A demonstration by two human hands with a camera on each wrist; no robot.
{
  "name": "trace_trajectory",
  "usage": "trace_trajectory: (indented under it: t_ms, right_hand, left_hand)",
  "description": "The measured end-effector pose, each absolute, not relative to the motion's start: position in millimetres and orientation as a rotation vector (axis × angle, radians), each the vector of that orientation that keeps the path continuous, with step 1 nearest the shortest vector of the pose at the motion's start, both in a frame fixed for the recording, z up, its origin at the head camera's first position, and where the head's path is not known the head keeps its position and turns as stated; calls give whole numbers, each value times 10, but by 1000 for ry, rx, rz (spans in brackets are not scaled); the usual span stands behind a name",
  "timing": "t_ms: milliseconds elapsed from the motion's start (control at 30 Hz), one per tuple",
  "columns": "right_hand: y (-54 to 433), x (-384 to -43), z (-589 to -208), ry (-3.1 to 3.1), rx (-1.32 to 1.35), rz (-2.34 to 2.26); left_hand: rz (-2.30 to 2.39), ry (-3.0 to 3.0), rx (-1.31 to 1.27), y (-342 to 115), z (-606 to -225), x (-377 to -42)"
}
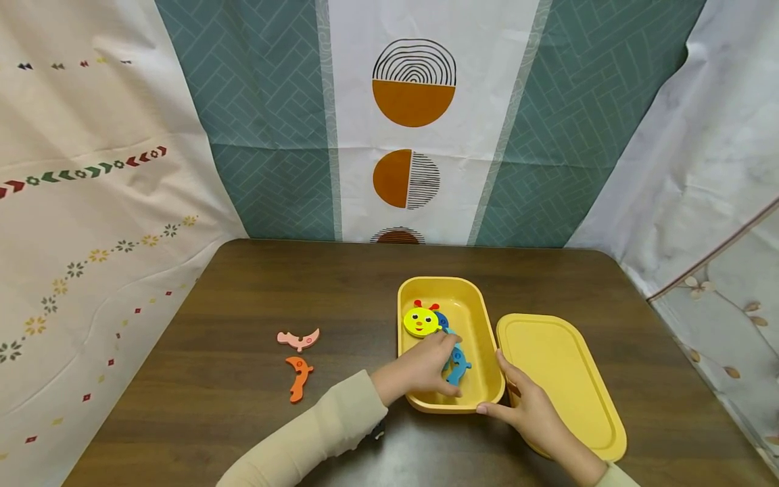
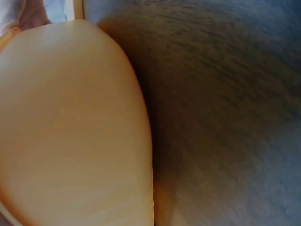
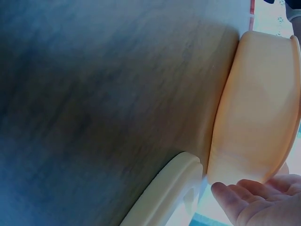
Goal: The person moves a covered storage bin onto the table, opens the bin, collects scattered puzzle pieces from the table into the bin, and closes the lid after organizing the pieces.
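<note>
Inside a yellow box (image 1: 477, 325), my left hand (image 1: 426, 365) reaches over the near left rim and grips a blue curved puzzle piece (image 1: 460, 365) between fingers and thumb. Other blue pieces lie beside it, partly hidden under the hand. A yellow smiling caterpillar head (image 1: 421, 322) with red antennae rests in the box's left part. My right hand (image 1: 532, 409) steadies the box's near right corner, thumb along the front and fingers stretched up the side. In the right wrist view, its fingertips (image 3: 223, 193) meet the box wall.
A yellow lid (image 1: 560, 379) lies flat on the brown table (image 1: 341, 291), right of the box. On the left are a pink curved piece (image 1: 299, 340) and an orange one (image 1: 298, 379). Patterned curtains (image 1: 274, 122) hang behind the table and at its sides.
</note>
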State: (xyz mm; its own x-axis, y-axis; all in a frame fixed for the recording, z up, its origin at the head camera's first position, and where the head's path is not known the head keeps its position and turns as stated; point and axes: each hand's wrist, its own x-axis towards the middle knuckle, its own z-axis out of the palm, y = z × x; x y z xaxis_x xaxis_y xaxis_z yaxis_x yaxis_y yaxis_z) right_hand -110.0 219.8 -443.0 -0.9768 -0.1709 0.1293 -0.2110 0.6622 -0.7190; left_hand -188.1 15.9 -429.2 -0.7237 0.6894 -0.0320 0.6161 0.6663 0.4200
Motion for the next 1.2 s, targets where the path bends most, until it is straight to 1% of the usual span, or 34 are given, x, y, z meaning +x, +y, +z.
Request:
trace_trajectory:
  t_ms: [233,333,600,800,1200]
  right_hand:
    - [2199,-1099,-4439,-2807,324,1242]
    - [2200,-1098,-4438,-2806,322,1242]
    - [2207,-1102,-4447,-2794,342,1261]
    - [2210,-1099,-4464,-2793,341,1248]
    - [2214,-1097,-4464,-2791,342,1259]
  left_hand:
    - [279,2777,1223,182,-4347,-1825]
    - [248,2789,1252,184,-4353,-1815]
    - [295,2834,1280,173,-4377,-1826]
    - [418,2862,1289,152,-4390,-1818]
    - [690,2824,1196,113,-4361,-1819]
